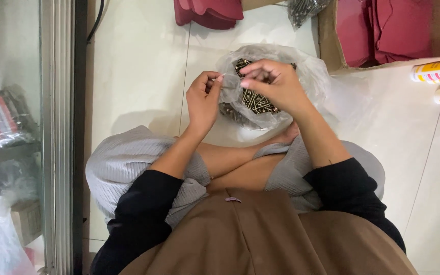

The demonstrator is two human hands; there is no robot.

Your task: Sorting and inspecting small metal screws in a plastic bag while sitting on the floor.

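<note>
Setting: a small hardware shop or its stockroom, with work done seated on a pale tiled floor [138, 66]. Indicators: a clear bag of screws [260, 102] directly under the hands; a second bag of screws [304, 7] beyond them; a cardboard box [332, 46] of maroon sheets past the right hand; tubes [439, 71] lying further right; an aluminium-framed glass case [57, 127] holding packaged goods, well left of the left hand.

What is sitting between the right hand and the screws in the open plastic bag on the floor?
Nothing visible. The right hand hovers directly over the open mouth of the clear plastic bag, with the pile of screws exposed beneath it. The left hand pinches a small piece beside the bag, off to the side.
</note>
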